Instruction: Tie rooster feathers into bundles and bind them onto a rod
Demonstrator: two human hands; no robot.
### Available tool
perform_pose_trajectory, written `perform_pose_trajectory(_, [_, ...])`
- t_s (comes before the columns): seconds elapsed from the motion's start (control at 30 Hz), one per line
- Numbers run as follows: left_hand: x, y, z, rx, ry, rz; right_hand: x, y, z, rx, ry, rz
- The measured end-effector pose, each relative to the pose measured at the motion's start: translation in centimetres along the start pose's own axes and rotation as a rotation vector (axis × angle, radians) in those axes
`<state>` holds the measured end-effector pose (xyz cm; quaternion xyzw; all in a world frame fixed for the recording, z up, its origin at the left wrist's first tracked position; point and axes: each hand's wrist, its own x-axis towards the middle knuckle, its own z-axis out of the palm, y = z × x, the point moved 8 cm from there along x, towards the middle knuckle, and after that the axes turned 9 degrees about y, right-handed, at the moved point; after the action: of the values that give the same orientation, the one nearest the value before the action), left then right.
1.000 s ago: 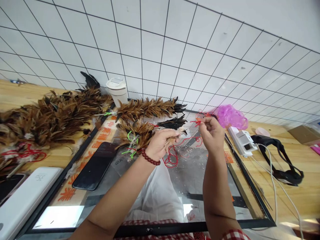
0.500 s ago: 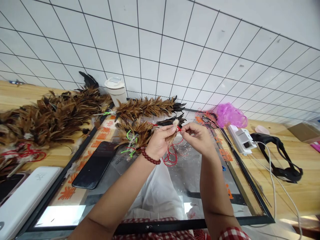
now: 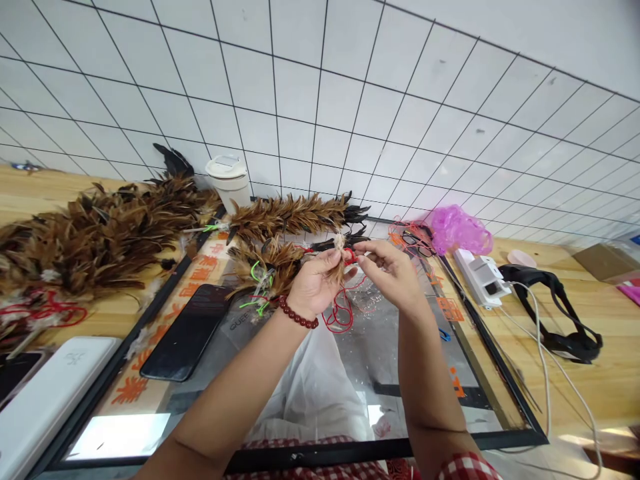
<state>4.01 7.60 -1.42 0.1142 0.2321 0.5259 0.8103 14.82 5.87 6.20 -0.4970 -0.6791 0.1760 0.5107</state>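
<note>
My left hand (image 3: 316, 281), with a dark red bead bracelet on the wrist, is closed round a small bunch of brown feathers (image 3: 341, 250) whose pale quill ends stick up. My right hand (image 3: 393, 272) pinches a red string (image 3: 350, 255) wound at the top of that bunch. More red string (image 3: 341, 314) hangs in loops below both hands. Behind them lie tied brown feather bundles (image 3: 287, 217) on the glass tabletop (image 3: 400, 360).
A large heap of brown feathers (image 3: 85, 237) covers the wooden bench at left. A white cup (image 3: 231, 181) stands by the tiled wall. A black phone (image 3: 187, 331), a white power bank (image 3: 47, 393), a pink bag (image 3: 457, 230), a white power strip (image 3: 483, 279) and black straps (image 3: 565, 320) lie around.
My right hand came back from the right, near the pink bag, to my left hand and now holds the red string at the top of the feather bunch. The left hand stayed put.
</note>
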Motion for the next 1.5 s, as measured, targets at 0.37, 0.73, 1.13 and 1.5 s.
perform_pose_trajectory(0.37, [-0.7,0.0,1.1,-0.020,-0.110,0.097,0.3,-0.1,-2.2,-0.151,0.265,-0.078])
perform_pose_trajectory(0.73, [0.7,2.0,-1.4,0.066,0.152,0.085,-0.2,5.9,-6.4,-0.436,-0.136,0.228])
perform_pose_trajectory(1.13, [-0.5,1.7,-0.1,0.700,0.125,0.349,0.2,2.5,1.5,0.452,-0.146,0.230])
perform_pose_trajectory(1.5, [0.3,0.0,-0.2,0.790,0.023,0.225,0.9,4.5,-4.2,0.050,0.174,0.172])
